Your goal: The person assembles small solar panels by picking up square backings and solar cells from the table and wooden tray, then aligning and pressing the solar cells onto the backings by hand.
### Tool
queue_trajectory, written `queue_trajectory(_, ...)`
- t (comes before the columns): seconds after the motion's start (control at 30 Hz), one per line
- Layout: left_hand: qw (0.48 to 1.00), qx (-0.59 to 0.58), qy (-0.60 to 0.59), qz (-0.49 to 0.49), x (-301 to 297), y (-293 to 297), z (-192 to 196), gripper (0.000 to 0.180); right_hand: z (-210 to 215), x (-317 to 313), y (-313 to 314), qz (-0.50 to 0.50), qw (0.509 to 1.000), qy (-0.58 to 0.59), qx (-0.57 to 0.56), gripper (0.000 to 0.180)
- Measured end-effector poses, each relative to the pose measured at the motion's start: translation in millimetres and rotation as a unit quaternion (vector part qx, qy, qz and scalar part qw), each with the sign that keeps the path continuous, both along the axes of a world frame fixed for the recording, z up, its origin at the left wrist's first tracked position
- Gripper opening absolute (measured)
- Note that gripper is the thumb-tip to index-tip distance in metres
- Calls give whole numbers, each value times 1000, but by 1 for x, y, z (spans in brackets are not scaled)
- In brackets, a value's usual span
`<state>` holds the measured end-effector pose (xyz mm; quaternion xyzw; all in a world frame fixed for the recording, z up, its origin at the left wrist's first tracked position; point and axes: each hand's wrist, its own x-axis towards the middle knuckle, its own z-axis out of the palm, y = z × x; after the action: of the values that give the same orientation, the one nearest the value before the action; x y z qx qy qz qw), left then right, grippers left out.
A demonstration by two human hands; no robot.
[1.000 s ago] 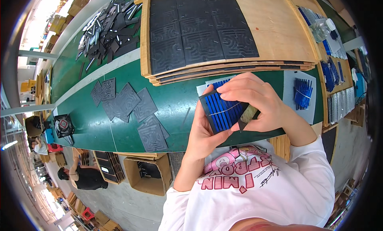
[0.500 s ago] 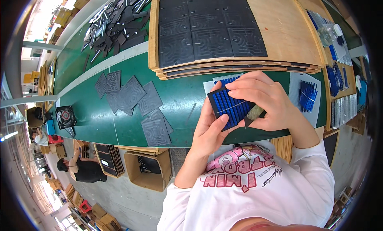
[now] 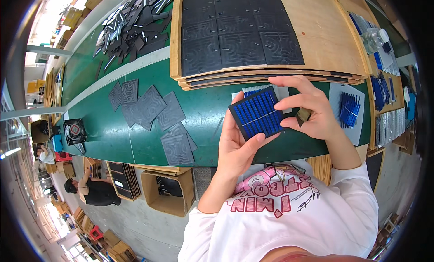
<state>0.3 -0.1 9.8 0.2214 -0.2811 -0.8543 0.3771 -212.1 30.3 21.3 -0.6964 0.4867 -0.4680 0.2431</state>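
Observation:
A small square solar panel (image 3: 257, 115) with blue strips and a black border lies tilted in my left hand (image 3: 236, 146), its thumb on the front near edge and its fingers behind. At the panel's right edge is my right hand (image 3: 314, 106), fingertips touching or very close to it. A small olive-brown piece (image 3: 304, 116) with a dark pointed edge is tucked in the right hand's fingers; its kind is unclear. Behind the panel, blue cell strips (image 3: 258, 90) on a pale sheet are partly hidden.
Loose grey patterned squares (image 3: 170, 110) lie left on the green table (image 3: 203, 99). Beyond my hands sits a stack of wooden trays (image 3: 325, 31) with black squares. More blue strips (image 3: 349, 109) lie right, black scraps (image 3: 131, 26) far left. A cardboard box (image 3: 167, 192) stands below the edge.
My right hand has drawn back to the right and its fingers have spread from the panel's face, uncovering more of it. The panel has turned flatter toward view. The left hand keeps its hold.

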Motion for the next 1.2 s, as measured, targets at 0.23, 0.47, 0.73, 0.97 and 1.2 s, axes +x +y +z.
queue_trajectory(0.23, 998, -23, -56, 25, -1, 0, -4, 82, -8, 4, -1, 8, 1000, 7, 15, 36)
queue_trajectory(0.47, 997, -23, -68, 38, -2, 1, -7, 79, -11, 5, -1, 4, 1000, 10, 29, 38)
queue_trajectory(0.73, 999, 10, -22, 31, -2, 0, -9, 69, -6, 6, 2, 2, 979, -147, 138, 51)
queue_trajectory(0.97, 999, -6, -43, 15, -10, 9, -9, 59, -8, 26, -3, -56, 960, -161, 222, 82)
queue_trajectory(1.2, 997, -40, -58, 7, -12, 13, -8, 58, -9, 14, -1, -64, 962, -152, 217, 71)
